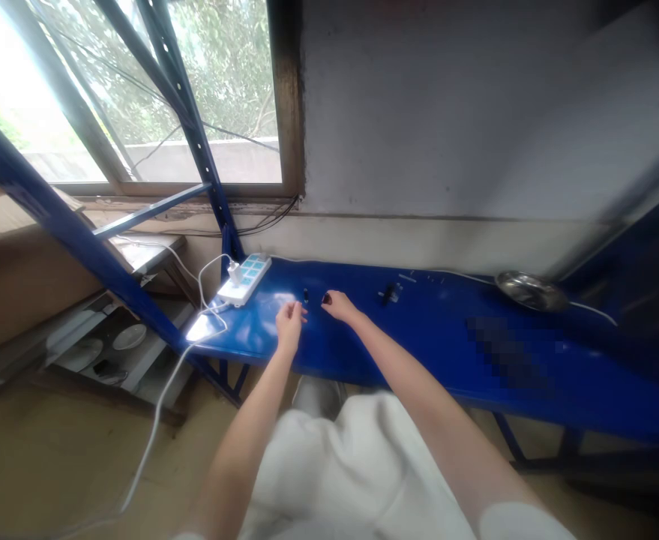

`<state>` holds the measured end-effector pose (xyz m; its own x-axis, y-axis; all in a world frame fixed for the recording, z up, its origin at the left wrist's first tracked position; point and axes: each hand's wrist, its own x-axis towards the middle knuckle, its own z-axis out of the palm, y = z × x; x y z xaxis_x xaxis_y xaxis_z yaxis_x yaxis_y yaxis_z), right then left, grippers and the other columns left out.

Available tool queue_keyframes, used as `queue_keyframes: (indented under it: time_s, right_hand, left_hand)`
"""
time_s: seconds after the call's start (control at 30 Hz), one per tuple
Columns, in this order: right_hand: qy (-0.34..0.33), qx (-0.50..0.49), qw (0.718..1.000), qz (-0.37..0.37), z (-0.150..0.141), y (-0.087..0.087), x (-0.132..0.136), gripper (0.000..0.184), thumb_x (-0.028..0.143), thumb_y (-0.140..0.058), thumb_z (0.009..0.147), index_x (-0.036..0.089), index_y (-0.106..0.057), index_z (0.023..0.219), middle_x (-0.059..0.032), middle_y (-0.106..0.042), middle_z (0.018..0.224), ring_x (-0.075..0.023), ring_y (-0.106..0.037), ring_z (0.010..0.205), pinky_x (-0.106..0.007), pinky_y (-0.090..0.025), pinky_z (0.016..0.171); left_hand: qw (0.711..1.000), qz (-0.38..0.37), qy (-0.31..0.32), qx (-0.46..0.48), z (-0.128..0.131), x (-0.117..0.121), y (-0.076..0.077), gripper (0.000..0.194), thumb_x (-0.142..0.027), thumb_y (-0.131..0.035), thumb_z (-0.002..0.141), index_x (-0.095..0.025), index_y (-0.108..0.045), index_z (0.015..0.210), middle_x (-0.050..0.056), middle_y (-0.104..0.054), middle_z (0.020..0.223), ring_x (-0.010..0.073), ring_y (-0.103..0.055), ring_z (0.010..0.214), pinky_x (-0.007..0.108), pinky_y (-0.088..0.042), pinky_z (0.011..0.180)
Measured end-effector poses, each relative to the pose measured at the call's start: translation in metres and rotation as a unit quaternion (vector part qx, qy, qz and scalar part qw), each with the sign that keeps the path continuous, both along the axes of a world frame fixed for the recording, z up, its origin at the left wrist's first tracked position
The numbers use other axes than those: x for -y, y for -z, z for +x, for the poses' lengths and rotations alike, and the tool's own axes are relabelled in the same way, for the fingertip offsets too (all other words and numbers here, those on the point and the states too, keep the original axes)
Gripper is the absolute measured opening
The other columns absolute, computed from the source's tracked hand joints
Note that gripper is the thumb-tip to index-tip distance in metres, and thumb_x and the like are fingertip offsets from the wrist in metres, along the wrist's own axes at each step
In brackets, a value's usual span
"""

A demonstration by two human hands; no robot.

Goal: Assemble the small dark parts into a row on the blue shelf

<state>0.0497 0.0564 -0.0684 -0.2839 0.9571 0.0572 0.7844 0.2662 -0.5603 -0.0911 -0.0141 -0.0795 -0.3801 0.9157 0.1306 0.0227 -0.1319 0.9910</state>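
Note:
My right hand (340, 307) pinches a small dark round piece (327, 298) just above the blue table (351, 352). To its left, my left hand (289, 327) has thumb and finger drawn together; anything between them is too small to make out. Between and slightly beyond the two hands, a small black piece (306, 295) stands or lies on the table; I cannot tell which. Further right is a small black object (387, 293) with clear bits around it.
A white power strip (244, 280) with a plugged-in charger lies on the table's left end, its white cable (157, 409) trailing to the floor. At the right are a shiny metal dish (531, 291) and a blurred dark patch (506, 349). A blue rack post (186, 112) rises at the left.

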Motion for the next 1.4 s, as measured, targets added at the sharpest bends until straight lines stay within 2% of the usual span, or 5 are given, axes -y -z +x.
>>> queue_keyframes:
  time_s: [0.43,0.73,0.87,1.1,1.4]
  right_hand:
    - [0.026,0.037,0.998,-0.043,-0.018,-0.002,-0.021,0.029,0.025,-0.069,0.067,0.013,-0.061,0.092,-0.0101,-0.066,0.091,-0.0181,-0.063,0.079,-0.022,-0.044,0.062]
    - [0.076,-0.054,0.996,0.017,0.133,-0.089,-0.004,0.018,0.028,-0.056,0.08,0.016,-0.065,0.091,-0.0066,-0.068,0.082,-0.0142,-0.062,0.071,-0.024,-0.047,0.064]
    - [0.247,-0.017,0.969,0.029,0.199,-0.066,-0.032,0.024,0.019,-0.052,0.079,0.01,-0.063,0.099,-0.0092,-0.067,0.077,-0.016,-0.063,0.068,-0.026,-0.048,0.065]
    - [0.226,0.118,0.967,0.002,0.212,0.005,-0.074,0.043,0.02,-0.053,0.079,0.011,-0.054,0.121,-0.0154,-0.062,0.111,-0.0241,-0.058,0.103,-0.033,-0.044,0.087]
    - [0.22,0.185,0.957,-0.041,0.211,0.03,-0.112,0.05,0.019,-0.046,0.083,0.009,-0.041,0.132,-0.0186,-0.052,0.125,-0.0262,-0.051,0.114,-0.035,-0.041,0.092]
  left_hand:
    - [1.0,0.005,-0.005,-0.025,-0.016,0.006,0.012,0.025,-0.04,-0.051,0.079,-0.015,-0.054,0.079,0.0,-0.059,0.067,0.008,-0.052,0.051,0.02,-0.042,0.053]
    - [0.998,0.015,-0.002,-0.065,-0.013,0.016,0.005,0.024,-0.039,-0.05,0.08,-0.016,-0.055,0.076,0.0,-0.058,0.066,0.0089,-0.052,0.054,0.02,-0.043,0.055]
    - [0.997,0.01,-0.011,-0.079,-0.011,0.017,0.003,0.023,-0.037,-0.05,0.08,-0.016,-0.056,0.075,-0.001,-0.058,0.064,0.0086,-0.052,0.054,0.02,-0.043,0.057]
    - [0.995,0.006,-0.013,-0.098,-0.01,0.019,0.004,0.023,-0.038,-0.049,0.081,-0.016,-0.056,0.076,-0.001,-0.057,0.063,0.009,-0.052,0.054,0.021,-0.043,0.058]
    - [0.993,0.01,0.002,-0.119,-0.008,0.022,0.004,0.024,-0.039,-0.049,0.081,-0.017,-0.056,0.077,-0.001,-0.057,0.063,0.0095,-0.052,0.052,0.021,-0.042,0.054]
